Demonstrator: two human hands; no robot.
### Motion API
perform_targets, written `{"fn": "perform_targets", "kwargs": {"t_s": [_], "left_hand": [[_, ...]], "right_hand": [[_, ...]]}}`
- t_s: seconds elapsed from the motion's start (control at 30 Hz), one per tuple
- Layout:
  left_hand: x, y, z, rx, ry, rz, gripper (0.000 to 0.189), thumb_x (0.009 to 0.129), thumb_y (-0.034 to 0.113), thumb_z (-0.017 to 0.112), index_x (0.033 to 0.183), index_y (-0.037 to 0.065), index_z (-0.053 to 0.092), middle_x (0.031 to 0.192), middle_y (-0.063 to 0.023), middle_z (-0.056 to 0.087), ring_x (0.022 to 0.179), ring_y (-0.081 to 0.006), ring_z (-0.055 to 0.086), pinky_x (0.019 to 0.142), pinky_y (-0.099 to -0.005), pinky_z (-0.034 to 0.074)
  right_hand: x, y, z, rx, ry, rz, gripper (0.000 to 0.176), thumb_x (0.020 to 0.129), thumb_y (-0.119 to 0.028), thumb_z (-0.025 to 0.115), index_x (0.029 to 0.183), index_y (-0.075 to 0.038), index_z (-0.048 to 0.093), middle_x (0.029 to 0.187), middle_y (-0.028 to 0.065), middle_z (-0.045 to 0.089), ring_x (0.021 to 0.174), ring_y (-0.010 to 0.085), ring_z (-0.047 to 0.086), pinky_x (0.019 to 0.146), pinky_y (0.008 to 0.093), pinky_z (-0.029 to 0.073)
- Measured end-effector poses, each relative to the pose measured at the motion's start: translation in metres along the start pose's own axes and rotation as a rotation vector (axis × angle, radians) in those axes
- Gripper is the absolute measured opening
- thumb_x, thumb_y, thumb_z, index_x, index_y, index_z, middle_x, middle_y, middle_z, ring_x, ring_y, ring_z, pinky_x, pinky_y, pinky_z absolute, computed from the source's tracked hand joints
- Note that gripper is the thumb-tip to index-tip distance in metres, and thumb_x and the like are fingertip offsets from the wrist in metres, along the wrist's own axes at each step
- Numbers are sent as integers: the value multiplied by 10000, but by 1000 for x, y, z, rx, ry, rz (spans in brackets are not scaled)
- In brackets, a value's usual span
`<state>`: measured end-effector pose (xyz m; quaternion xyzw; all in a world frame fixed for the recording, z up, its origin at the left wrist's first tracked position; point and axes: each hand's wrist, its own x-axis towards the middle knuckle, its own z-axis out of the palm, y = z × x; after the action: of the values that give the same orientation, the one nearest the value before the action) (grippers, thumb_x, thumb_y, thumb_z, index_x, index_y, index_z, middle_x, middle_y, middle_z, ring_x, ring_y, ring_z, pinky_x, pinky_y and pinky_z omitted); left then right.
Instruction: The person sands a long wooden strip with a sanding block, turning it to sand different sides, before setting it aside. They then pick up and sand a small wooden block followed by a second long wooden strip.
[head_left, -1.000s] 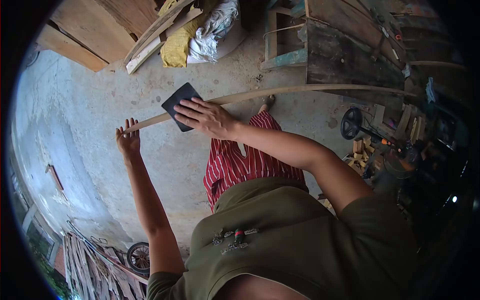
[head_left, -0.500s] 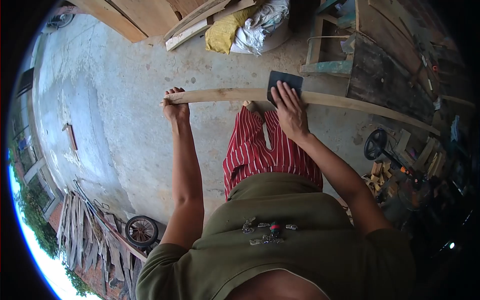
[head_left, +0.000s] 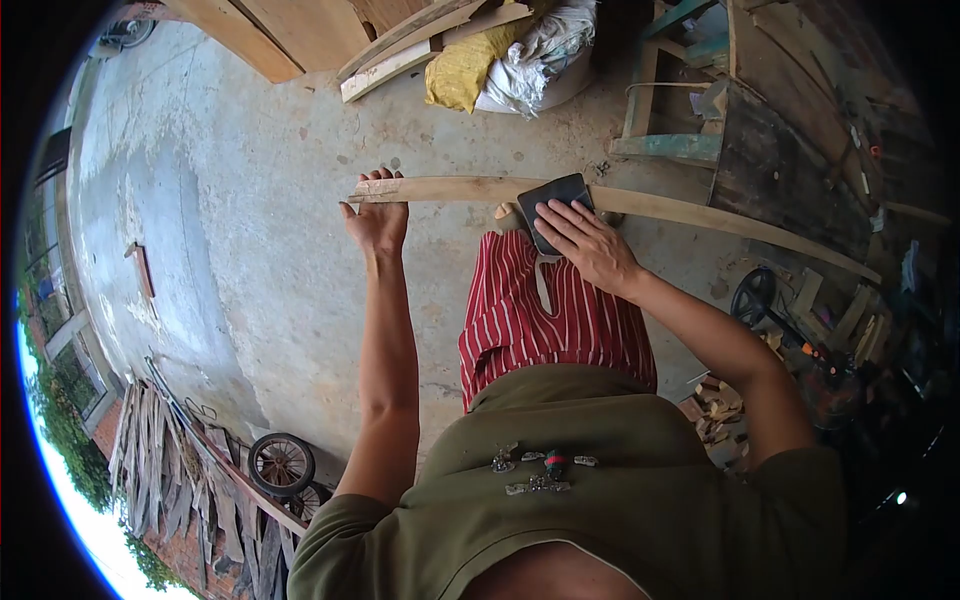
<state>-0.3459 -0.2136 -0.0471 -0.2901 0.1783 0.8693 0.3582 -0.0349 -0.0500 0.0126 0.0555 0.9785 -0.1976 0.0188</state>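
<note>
While the left hand (head_left: 378,222) stays clenched on the end of the long wooden strip (head_left: 700,212), held level above the concrete floor (head_left: 260,220), the right hand (head_left: 590,245), fingers flat, has slid the dark sanding pad (head_left: 555,195) slightly back toward it, so the rubbing continues.

dark sanding pad (head_left: 556,193): near part under right hand (head_left: 592,247) | wooden strip (head_left: 700,212): far end lost in dark clutter, near end partly under left hand (head_left: 378,222) fingers | right-edge tools: too dim to tell
</note>
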Motion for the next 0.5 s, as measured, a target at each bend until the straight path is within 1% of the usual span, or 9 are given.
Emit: {"fn": "perform_targets", "kwargs": {"t_s": [0.03,0.1,0.17,0.23,0.33,0.37,0.43,0.47,0.5], "left_hand": [[0,-1,-1,-6,4,-8,712,990,643,156,1108,37,511,1025,-112,579,1085,-312,549,1065,-498,365],[5,-2,-2,-19,-48,-32,701,996,629,171,1080,34,532,1022,-111,589,1101,-316,547,1060,-498,375],[9,-2,-6,-24,-83,-54,686,1000,616,194,1067,31,546,1031,-115,598,1108,-316,548,1058,-497,378],[14,2,-8,-16,-113,-67,671,1004,604,217,1053,29,560,1040,-119,606,1114,-316,549,1057,-495,382],[17,7,-10,-34,-73,-96,628,997,586,311,1053,25,588,1080,-142,632,1093,-305,570,1033,-492,404],[18,7,-9,-31,-75,-105,628,997,586,311,1053,25,588,1080,-142,632,1093,-305,570,1033,-492,404],[22,4,-6,1,55,-44,610,992,591,330,1047,43,593,1052,-136,643,1059,-301,592,1014,-484,418],[18,-2,9,54,205,-8,600,983,615,333,1020,74,591,975,-90,644,932,-266,619,930,-457,475],[20,-4,11,48,204,-4,600,983,615,333,1020,74,591,975,-90,644,932,-266,619,930,-457,475]], "right_hand": [[-6,1,-2,-17,-55,36,511,919,-84,465,1429,-61,436,1544,124,347,1432,271,331,1187,435,293],[17,-5,7,39,16,32,508,911,-84,486,1418,-53,453,1557,139,316,1440,305,305,1194,433,281],[65,-20,23,113,142,19,490,900,-96,505,1387,-39,488,1541,169,335,1430,313,325,1193,440,272],[119,-34,42,155,223,-35,444,919,-85,451,1353,-14,518,1513,212,363,1426,329,328,1195,436,259],[165,-51,55,167,238,-37,477,921,-85,445,1394,-31,482,1514,207,364,1415,339,342,1191,434,271],[167,-50,55,171,241,-34,476,921,-80,446,1393,-27,481,1513,208,364,1414,340,344,1192,434,270],[138,-36,46,140,228,16,485,917,-69,456,1399,-24,473,1513,208,364,1414,339,343,1191,435,272],[115,-27,37,116,212,59,494,912,-58,465,1405,-22,465,1513,207,364,1415,338,343,1190,435,275],[86,-16,23,118,176,133,527,897,-25,482,1422,-18,442,1517,206,357,1416,336,340,1187,438,282]]}}
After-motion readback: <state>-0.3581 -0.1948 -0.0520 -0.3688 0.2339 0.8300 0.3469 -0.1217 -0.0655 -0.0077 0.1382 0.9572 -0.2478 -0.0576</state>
